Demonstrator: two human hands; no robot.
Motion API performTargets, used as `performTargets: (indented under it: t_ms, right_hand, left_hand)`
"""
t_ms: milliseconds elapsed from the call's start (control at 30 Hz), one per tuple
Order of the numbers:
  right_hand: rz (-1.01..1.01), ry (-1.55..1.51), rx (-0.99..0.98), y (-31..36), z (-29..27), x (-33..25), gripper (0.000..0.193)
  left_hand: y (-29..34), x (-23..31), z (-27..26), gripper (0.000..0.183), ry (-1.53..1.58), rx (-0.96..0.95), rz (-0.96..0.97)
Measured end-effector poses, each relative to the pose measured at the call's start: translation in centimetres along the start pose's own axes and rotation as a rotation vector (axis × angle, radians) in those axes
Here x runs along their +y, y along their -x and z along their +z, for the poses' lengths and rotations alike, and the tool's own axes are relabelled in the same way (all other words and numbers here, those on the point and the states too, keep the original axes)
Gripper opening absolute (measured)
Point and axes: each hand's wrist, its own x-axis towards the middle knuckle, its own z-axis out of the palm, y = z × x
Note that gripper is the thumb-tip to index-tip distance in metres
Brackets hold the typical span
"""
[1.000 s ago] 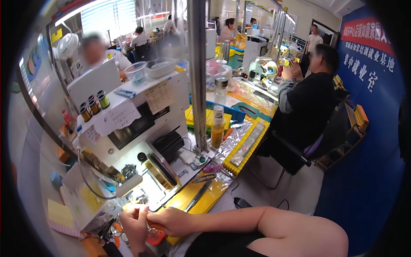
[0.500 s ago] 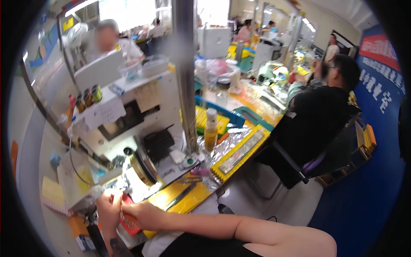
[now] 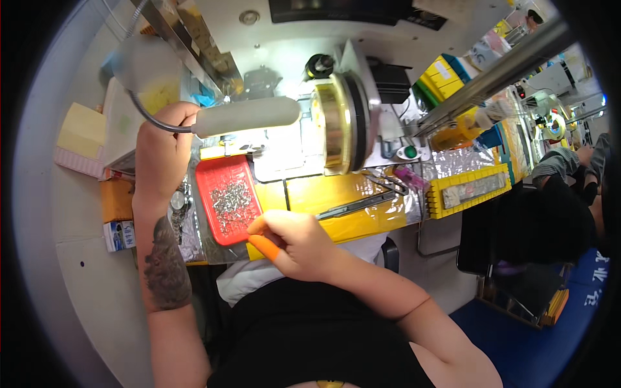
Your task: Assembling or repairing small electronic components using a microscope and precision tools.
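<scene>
My left hand (image 3: 165, 145) is at the left of the bench, its fingers mostly hidden behind the pale head of a gooseneck lamp (image 3: 249, 116). Whether it holds anything is not visible. Small silvery metal pieces (image 3: 231, 204) lie heaped in a shallow red tray (image 3: 208, 223). At that tray's near right corner, my right hand (image 3: 294, 242) has thumb and finger, in orange finger covers, brought together in a pinch. What sits between the tips is too small to make out. Beyond the tray lies a yellow bar-shaped thing with a metal end (image 3: 223, 150).
A gold-rimmed reel (image 3: 336, 123) stands on the white machine (image 3: 349, 35). Black tweezers (image 3: 356, 205) lie on the yellow mat (image 3: 304, 187). To the right are a yellow ridged block (image 3: 469, 191), a metal post (image 3: 498, 71) and a seated person (image 3: 550, 220).
The view has swung down toward the bench. My hands, formerly together under the light, are now apart: the right is at the red tray's corner, the left stays by the lamp.
</scene>
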Motion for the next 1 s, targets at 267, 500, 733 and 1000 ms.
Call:
performTargets:
  t_ms: [267,500,733,1000]
  right_hand:
    - [0.057,0.073,0.175,0.3,-2.1,1.1,0.011]
    - [-0.207,0.302,0.161,0.4,-1.0,3.2,0.015]
    - [-0.25,0.228,-0.176,1.1,0.4,2.2,0.017]
    - [-0.154,0.197,-0.321,4.0,2.2,1.6,0.018]
  left_hand:
    - [4.7,-4.8,2.9,0.008,-0.046,-0.113,-0.097]
    - [5.1,-2.9,2.4,0.01,0.195,-0.169,-0.252]
    - [8.4,-2.2,1.5,0.013,0.126,-0.249,-0.137]
    - [10.9,-2.6,2.0,0.026,0.015,-0.062,-0.07]
